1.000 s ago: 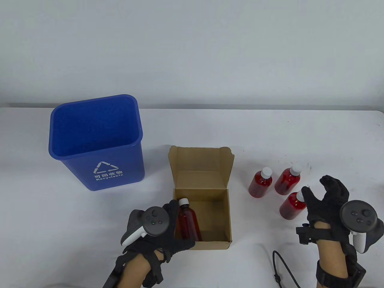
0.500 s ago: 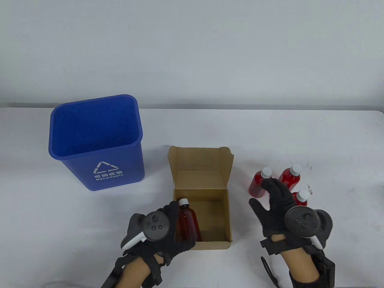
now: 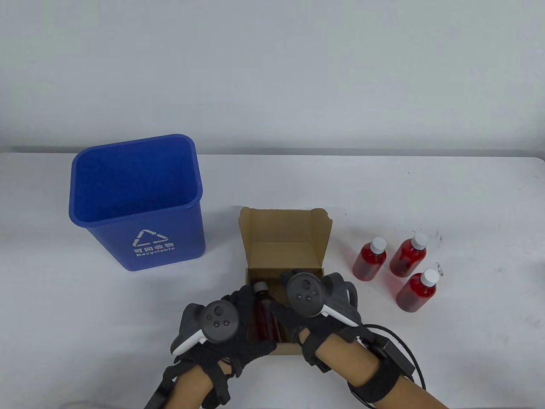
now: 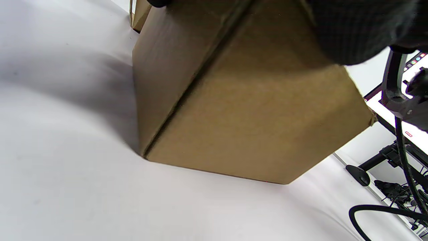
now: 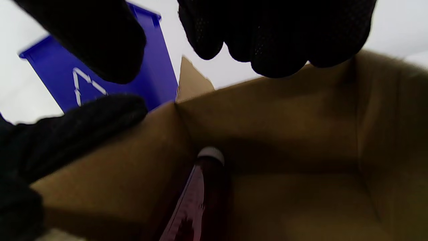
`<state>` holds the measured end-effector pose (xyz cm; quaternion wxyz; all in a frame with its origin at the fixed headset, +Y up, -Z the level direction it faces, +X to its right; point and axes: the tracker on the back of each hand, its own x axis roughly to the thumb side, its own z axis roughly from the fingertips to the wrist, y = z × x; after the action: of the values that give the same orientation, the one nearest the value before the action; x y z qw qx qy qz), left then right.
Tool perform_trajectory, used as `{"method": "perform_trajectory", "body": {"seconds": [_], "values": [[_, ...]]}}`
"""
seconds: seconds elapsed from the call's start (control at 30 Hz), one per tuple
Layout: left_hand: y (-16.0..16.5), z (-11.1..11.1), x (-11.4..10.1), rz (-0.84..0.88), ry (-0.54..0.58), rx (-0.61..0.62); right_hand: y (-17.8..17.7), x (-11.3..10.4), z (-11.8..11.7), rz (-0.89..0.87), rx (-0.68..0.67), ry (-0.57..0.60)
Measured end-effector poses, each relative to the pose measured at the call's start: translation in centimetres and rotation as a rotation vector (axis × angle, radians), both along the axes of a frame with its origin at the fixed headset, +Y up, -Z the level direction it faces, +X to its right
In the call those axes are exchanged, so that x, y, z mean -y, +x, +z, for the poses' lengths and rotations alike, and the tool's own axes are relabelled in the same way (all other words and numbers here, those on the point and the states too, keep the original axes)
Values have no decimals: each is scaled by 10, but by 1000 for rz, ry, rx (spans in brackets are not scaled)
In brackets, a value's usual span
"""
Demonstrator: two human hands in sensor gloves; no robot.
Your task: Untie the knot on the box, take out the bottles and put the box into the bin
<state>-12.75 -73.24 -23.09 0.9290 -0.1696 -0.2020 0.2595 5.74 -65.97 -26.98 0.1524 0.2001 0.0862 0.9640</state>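
An open cardboard box (image 3: 284,238) stands mid-table with its lid up. One red bottle (image 3: 265,307) with a white cap lies inside along the left wall; the right wrist view also shows this bottle (image 5: 200,194). My left hand (image 3: 249,328) grips the box's front left corner, fingers over the wall. The left wrist view shows the box's outer corner (image 4: 234,110) close up. My right hand (image 3: 286,317) reaches into the box, its fingers (image 5: 274,33) spread just above the bottle, holding nothing. Three red bottles (image 3: 408,255) stand to the right of the box.
A blue recycling bin (image 3: 136,200) stands upright and open to the left of the box. A black cable (image 3: 404,341) trails from my right wrist near the table's front edge. Past the table edge, the left wrist view shows a black stand (image 4: 394,97).
My right hand has left the three standing bottles and moved left into the box, above the last bottle. My left hand has stayed on the box corner.
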Motion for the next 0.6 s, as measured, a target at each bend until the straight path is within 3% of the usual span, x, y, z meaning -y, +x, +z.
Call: {"method": "perform_trajectory", "body": {"seconds": [0.27, 0.6], "values": [[0, 0, 0, 3, -1, -1, -24, 23, -25, 129, 79, -309], [0, 1, 0, 9, 3, -4, -42, 54, -36, 305, 157, -532]]}}
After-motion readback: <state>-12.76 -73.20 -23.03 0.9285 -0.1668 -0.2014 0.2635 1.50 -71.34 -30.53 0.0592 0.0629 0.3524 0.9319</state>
